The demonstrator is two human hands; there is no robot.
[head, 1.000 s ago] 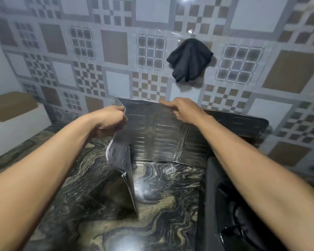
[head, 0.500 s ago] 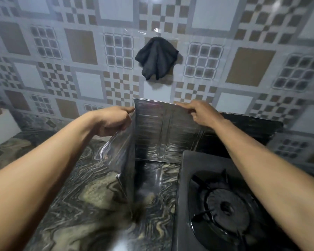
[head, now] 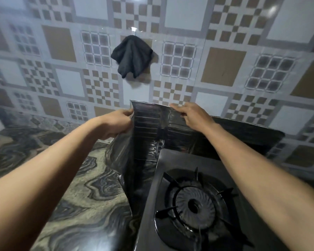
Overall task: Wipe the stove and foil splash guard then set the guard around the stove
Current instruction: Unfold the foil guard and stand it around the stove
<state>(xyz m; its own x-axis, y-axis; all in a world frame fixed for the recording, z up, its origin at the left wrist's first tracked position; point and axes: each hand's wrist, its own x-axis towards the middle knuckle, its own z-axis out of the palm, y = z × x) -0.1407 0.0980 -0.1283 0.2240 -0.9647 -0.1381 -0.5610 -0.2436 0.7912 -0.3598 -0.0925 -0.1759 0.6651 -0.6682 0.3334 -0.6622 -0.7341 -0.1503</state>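
Silvery embossed foil splash guard (head: 149, 127) stands upright on the swirled dark marble countertop (head: 76, 196), folded so that one panel runs down the left side of the black gas stove (head: 198, 205) and the rest stretches behind it along the wall. From my remote seat I see the left hand (head: 116, 124) curled closed on the guard's upper left corner fold, fingers pinching the foil edge. The right hand (head: 194, 115) rests on the top rim of the back panel, thumb and fingers nipped together on that rim. Both forearms reach forward from the bottom corners of the view. The stove sits at lower right, its round ribbed burner (head: 194, 205) and pan-support prongs showing, with the guard's side panel just beside its left edge. Whether the foil actually touches the stove body I cannot tell. On the patterned brown and white tiled wall (head: 62, 78), a dark crumpled cloth (head: 131, 55) hangs from a small hook above the guard.
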